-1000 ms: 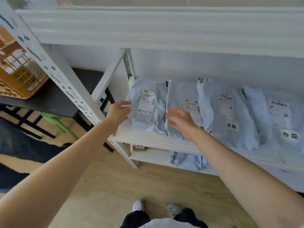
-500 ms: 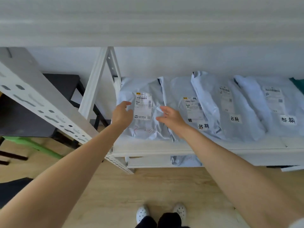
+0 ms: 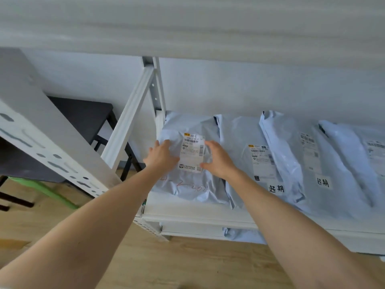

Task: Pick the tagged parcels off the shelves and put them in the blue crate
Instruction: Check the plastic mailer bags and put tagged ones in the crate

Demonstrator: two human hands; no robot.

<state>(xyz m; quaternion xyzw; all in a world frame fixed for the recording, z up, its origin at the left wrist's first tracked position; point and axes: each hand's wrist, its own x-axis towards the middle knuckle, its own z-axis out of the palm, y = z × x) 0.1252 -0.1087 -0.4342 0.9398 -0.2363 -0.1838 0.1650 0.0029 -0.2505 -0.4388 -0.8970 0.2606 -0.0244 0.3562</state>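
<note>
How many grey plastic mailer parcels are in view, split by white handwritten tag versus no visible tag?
Grey plastic mailer parcels with a white handwritten tag: 2
Grey plastic mailer parcels with no tag in view: 3
Total: 5

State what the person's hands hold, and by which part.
Left hand and right hand touch the leftmost parcel beside its label; whether either grips cannot be told.

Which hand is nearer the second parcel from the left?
Right. The right hand lies just left of the second parcel; the left hand is beyond the first parcel's label.
</note>
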